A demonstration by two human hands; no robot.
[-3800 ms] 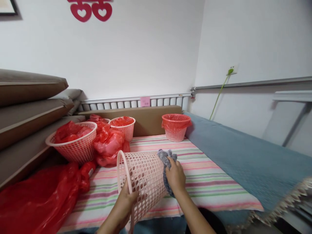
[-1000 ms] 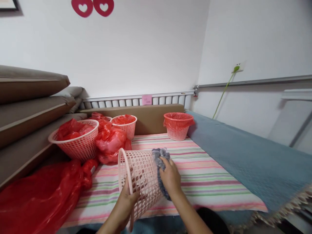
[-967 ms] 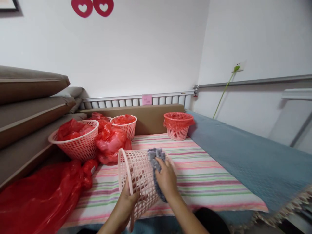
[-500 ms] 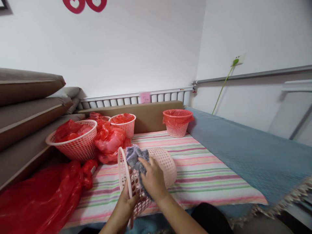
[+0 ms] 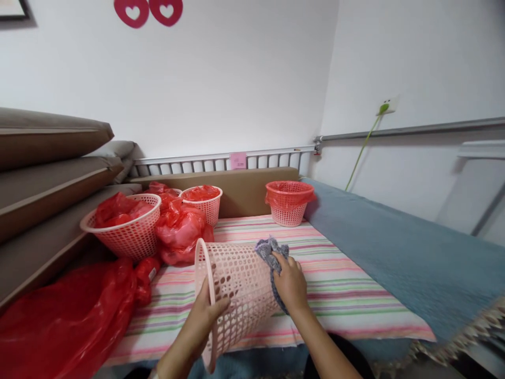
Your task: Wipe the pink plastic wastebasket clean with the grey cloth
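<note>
Holding pink basket (image 5: 246, 279) (tipped over) | left hand (image 5: 204, 311): grip over rim (image 5: 211, 347) | right hand (image 5: 291, 283): clutching grey cloth (image 5: 269, 249)

Smooth plastic basket (image 5: 244, 279), fuzzy cloth (image 5: 272, 252), glossy plastic bags (image 5: 67, 316)

There are five baskets (image 5: 248, 281), one gray cloth (image 5: 267, 251), two red wall ornaments (image 5: 166, 21) and one green plug (image 5: 384, 109).

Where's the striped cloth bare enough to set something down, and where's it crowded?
Bare: the striped cloth right of the right hand, up to the blue cover; also the strip between the held basket and the red-lined basket farther back. Crowded: the left side, where red bags, baskets holding red plastic and stacked cushions sit close together.
</note>
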